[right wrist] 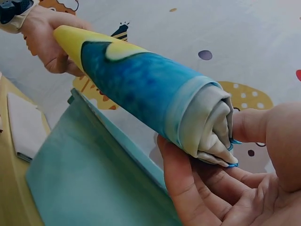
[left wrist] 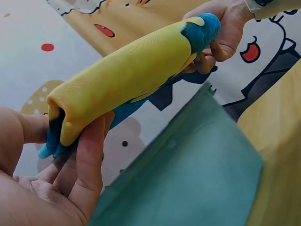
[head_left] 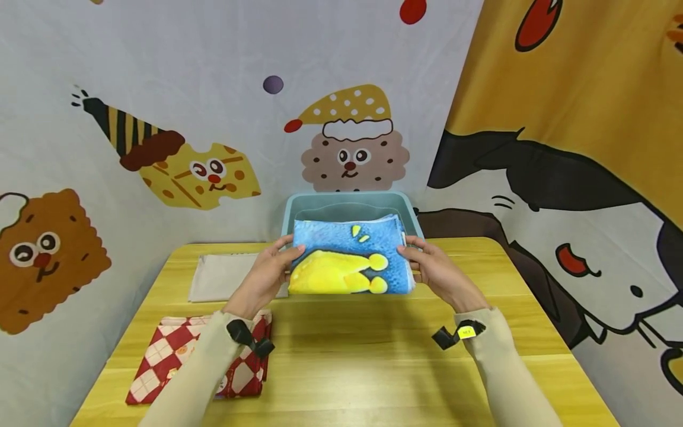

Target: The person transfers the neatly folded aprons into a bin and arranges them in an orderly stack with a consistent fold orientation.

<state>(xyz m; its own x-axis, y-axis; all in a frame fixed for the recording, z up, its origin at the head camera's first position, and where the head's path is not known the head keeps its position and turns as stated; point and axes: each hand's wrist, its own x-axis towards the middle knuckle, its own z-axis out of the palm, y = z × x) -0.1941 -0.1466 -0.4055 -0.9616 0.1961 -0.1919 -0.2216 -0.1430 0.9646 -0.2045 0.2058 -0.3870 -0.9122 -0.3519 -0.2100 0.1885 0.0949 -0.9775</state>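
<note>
A folded blue and yellow printed cloth (head_left: 341, 258) is held up by both hands in front of a light blue plastic bin (head_left: 349, 197). My left hand (head_left: 265, 270) pinches its left end, thumb on the near face and fingers behind. At the opposite end my right hand (head_left: 440, 270) grips it the same way. In the right wrist view, the cloth's end (right wrist: 211, 120) shows several folded layers with a pale underside. The left wrist view shows the yellow fold (left wrist: 122, 75) above the bin's side wall (left wrist: 202, 165).
On the left of the wooden table (head_left: 363, 362) lies a red and cream checked folded cloth (head_left: 160, 356), partly under the left forearm. Behind it is a flat white folded cloth (head_left: 219, 276). A cartoon-printed curtain (head_left: 213, 71) hangs behind the table.
</note>
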